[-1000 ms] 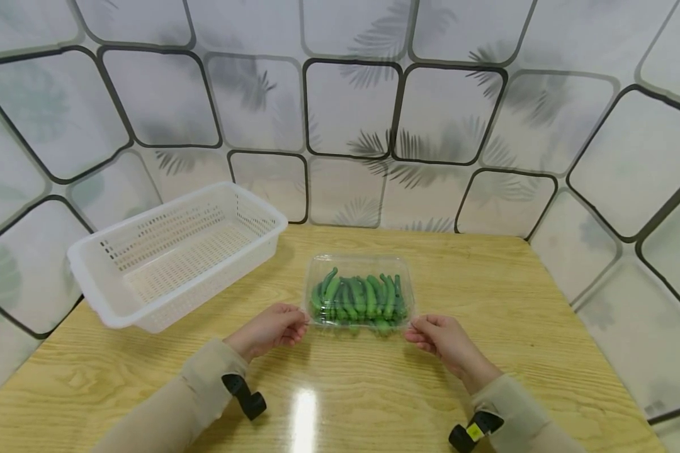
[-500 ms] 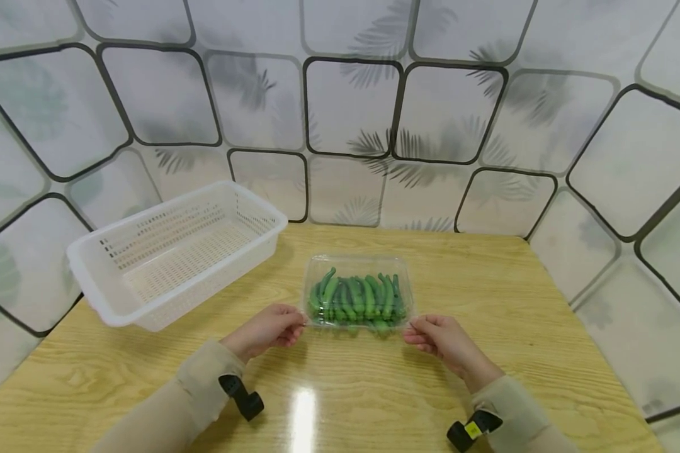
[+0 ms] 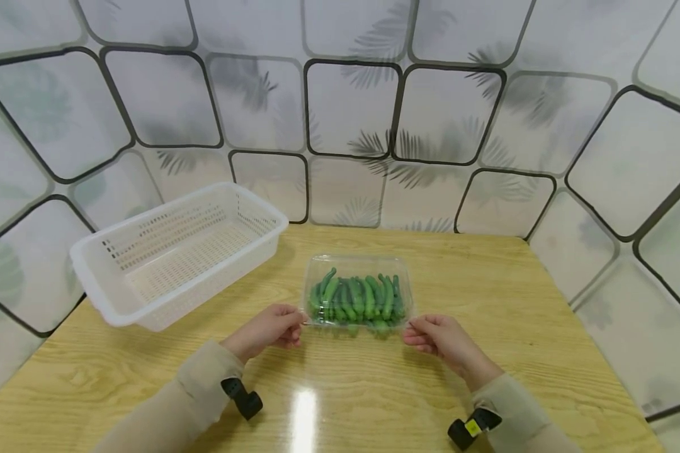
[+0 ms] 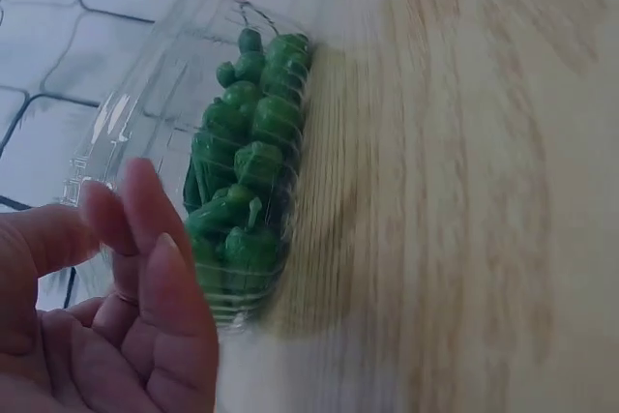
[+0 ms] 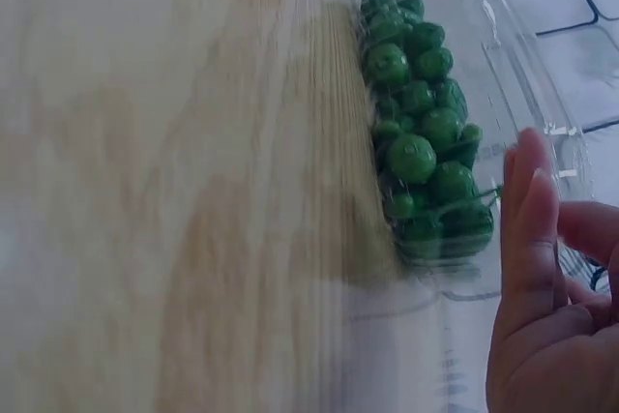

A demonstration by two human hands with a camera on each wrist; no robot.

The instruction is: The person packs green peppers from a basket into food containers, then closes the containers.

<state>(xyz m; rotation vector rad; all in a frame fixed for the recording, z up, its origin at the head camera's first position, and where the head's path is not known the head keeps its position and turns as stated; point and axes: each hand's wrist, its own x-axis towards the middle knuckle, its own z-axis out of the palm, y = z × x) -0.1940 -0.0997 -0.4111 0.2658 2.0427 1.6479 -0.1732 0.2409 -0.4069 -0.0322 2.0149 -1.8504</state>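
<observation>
A clear plastic clamshell box (image 3: 357, 260) stands on the table between both hands. Inside lies a row of slim green peppers (image 3: 368, 299); their rounded stem ends face the person in both wrist views. At the box's near left corner, my left hand (image 3: 273, 327) pinches the rim between thumb and fingers. My right hand (image 3: 441, 338) pinches the near right corner the same way. Close up, the left thumb and fingers (image 4: 155, 258) meet at the box's edge, and the right fingers (image 5: 530, 229) do so on the other side.
A white perforated plastic basket (image 3: 204, 292) sits at the back left with nothing in it. The wooden table (image 3: 487, 277) ends at a patterned wall covering (image 3: 345, 189) behind and at both sides. Black cameras are strapped to both sleeves.
Both hands stay at the box's near corners. The box and left hand have shifted very slightly left; otherwise the scene looks the same.
</observation>
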